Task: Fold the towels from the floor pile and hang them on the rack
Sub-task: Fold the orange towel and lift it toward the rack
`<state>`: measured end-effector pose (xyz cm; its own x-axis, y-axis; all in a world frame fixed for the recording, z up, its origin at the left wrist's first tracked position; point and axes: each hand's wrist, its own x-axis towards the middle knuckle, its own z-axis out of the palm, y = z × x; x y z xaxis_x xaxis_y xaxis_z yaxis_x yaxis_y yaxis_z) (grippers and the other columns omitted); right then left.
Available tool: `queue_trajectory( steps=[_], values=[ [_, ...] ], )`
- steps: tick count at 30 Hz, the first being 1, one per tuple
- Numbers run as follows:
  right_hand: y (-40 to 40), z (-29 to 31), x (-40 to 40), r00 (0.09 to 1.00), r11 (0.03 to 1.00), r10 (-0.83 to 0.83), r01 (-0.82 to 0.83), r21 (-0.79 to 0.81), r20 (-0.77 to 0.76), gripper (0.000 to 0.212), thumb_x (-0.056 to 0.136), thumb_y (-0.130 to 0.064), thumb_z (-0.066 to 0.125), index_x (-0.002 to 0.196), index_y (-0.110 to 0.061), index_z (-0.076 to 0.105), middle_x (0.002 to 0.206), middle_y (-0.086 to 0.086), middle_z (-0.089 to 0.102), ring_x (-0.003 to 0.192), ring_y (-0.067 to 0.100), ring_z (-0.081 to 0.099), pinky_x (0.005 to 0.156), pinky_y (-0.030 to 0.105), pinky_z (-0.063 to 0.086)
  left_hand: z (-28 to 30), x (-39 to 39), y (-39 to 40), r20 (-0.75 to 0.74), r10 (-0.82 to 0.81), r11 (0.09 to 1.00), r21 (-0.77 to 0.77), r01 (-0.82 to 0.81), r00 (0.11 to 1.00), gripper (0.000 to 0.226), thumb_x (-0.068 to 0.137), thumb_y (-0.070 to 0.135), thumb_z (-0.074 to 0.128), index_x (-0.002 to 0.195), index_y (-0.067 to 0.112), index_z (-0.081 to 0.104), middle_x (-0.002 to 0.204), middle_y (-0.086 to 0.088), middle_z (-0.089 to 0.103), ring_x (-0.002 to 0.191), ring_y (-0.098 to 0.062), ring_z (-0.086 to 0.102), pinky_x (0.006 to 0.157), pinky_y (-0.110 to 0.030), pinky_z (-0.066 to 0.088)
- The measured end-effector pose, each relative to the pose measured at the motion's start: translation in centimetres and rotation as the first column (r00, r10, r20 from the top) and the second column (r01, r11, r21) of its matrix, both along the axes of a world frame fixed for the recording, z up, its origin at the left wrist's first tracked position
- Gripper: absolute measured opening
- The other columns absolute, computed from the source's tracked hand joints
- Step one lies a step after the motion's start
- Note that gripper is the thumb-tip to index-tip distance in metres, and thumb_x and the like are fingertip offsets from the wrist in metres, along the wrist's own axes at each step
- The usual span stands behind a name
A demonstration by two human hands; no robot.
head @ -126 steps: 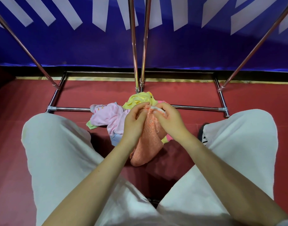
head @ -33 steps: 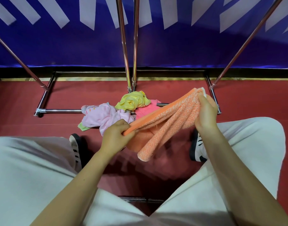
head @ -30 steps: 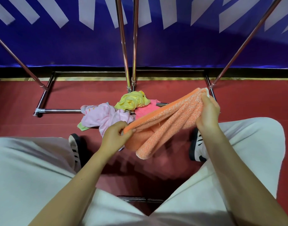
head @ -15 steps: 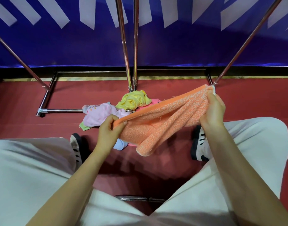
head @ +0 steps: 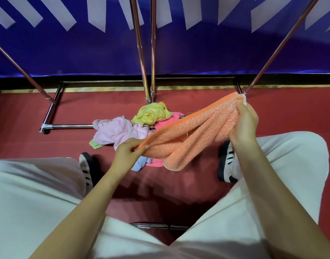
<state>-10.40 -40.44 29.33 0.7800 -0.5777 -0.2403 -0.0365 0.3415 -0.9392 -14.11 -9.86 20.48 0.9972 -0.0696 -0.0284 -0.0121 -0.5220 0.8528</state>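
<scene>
Across the upper frame, 12 o'clock, backdrop: blue banner (head: 197, 53) with white slanted stripes, behind everything.
Floor (head: 20, 113): red, running from the banner's foot down to the person's legs.
Legs: pale trousers (head: 29, 202) at 7 and 5 o'clock, knees spread; a striped shoe (head: 228, 163) beside the right knee, another by the left.
Rack (head: 139, 53): chrome tubes, two uprights together at 12 o'clock, slanted poles at 10 and 2 o'clock, base bars lying on the floor.
Orange towel (head: 190, 137): centre, off the floor, stretched on a slope between both hands, low at 9 o'clock, high at 2 o'clock; lower edge sags in folds.
Floor pile (head: 121, 129): just beyond the towel toward 11 o'clock, on the rack's front base bar; pink, yellow, green and pale blue cloths, crumpled.
Right hand (head: 243, 124): fingers curled round the towel's high end.
Left hand (head: 127, 154): thumb and fingers pinch the towel's low corner.
</scene>
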Motion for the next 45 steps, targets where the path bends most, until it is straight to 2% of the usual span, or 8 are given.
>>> queue_trajectory(
  steps=[8,12,16,21,28,32,38,45],
  values=[
    [0.6,0.5,-0.4,0.99,0.891,0.142,-0.118,-0.438,0.023,0.014,0.093,-0.022,0.054,0.08,-0.019,0.057,0.071,-0.009,0.052,0.067,0.004,0.049,0.066,0.023,0.042,-0.3,0.3,1.0,0.108,0.012,0.961,0.275,-0.042,0.994,0.019,0.083,0.0,0.068,0.099,0.007,0.076,0.08,-0.001,0.06,0.076,-0.016,0.053,0.065,-0.021,0.037],
    [2.3,1.0,-1.0,0.949,0.814,0.311,-0.238,-0.53,0.052,0.017,0.092,-0.012,0.055,0.083,-0.024,0.061,0.074,-0.012,0.057,0.07,0.001,0.052,0.066,0.017,0.043,-2.1,0.4,0.9,-0.189,-0.02,0.917,0.388,0.093,0.982,0.013,0.084,0.013,0.067,0.093,0.008,0.075,0.093,-0.009,0.067,0.091,-0.028,0.061,0.071,-0.029,0.037],
    [4.9,0.7,-1.8,0.831,0.626,0.556,-0.437,-0.646,-0.022,0.026,0.087,-0.002,0.059,0.084,-0.028,0.065,0.076,-0.024,0.064,0.075,-0.008,0.056,0.071,0.012,0.042,-1.6,-0.1,-0.8,-0.294,-0.056,0.968,0.219,0.125,0.954,0.052,0.076,0.045,0.061,0.115,0.011,0.066,0.111,-0.005,0.066,0.103,-0.018,0.06,0.088,-0.027,0.044],
    [7.6,0.0,-1.9,0.7,0.433,0.707,-0.536,-0.725,-0.096,0.026,0.084,-0.011,0.067,0.089,-0.037,0.066,0.086,-0.034,0.064,0.089,-0.007,0.059,0.082,0.011,0.041,2.2,-0.3,-4.9,-0.145,-0.079,0.978,-0.205,0.049,0.986,0.031,0.103,0.023,0.042,0.131,0.017,0.053,0.127,0.008,0.057,0.116,0.002,0.05,0.101,-0.01,0.035],
    [10.2,-0.8,-1.2,0.679,0.465,0.728,-0.591,-0.659,-0.095,0.01,0.083,-0.013,0.068,0.09,-0.02,0.071,0.087,-0.017,0.069,0.089,-0.003,0.061,0.084,0.017,0.045,6.1,-0.5,-7.7,-0.315,0.186,0.74,-0.578,-0.344,0.931,0.019,0.104,0.021,0.04,0.113,0.022,0.057,0.115,-0.021,0.062,0.118,-0.033,0.055,0.099,-0.046,0.045],
    [10.9,-0.8,-0.7,0.689,0.455,0.713,-0.597,-0.661,-0.13,0.004,0.088,-0.021,0.063,0.087,-0.018,0.066,0.082,-0.004,0.065,0.076,0.008,0.056,0.072,0.029,0.044,6.7,-0.3,-7.3,-0.008,0.18,0.854,-0.496,-0.161,0.984,0.022,0.104,0.014,0.037,0.11,0.03,0.05,0.111,0.018,0.055,0.103,0.015,0.051,0.098,-0.012,0.036],
    [11.7,-0.9,-0.4,0.727,0.475,0.67,-0.577,-0.664,-0.152,0.007,0.092,-0.022,0.06,0.087,-0.017,0.06,0.076,-0.007,0.059,0.069,0.0,0.05,0.065,0.021,0.039,5.7,-0.2,-6.6,0.228,0.276,0.885,-0.44,-0.154,0.934,0.02,0.093,0.021,0.057,0.105,0.034,0.05,0.101,0.018,0.056,0.095,0.001,0.053,0.085,-0.015,0.039],
    [12.0,-0.7,-0.6,0.729,0.528,0.676,-0.579,-0.622,-0.104,0.013,0.095,-0.016,0.054,0.085,-0.01,0.059,0.077,-0.01,0.057,0.073,-0.004,0.05,0.07,0.01,0.037,5.6,0.4,-6.7,-0.017,0.305,0.832,-0.482,-0.274,0.952,0.011,0.089,0.021,0.066,0.098,0.027,0.063,0.097,0.014,0.065,0.091,-0.006,0.059,0.085,-0.024,0.047]
  ],
)
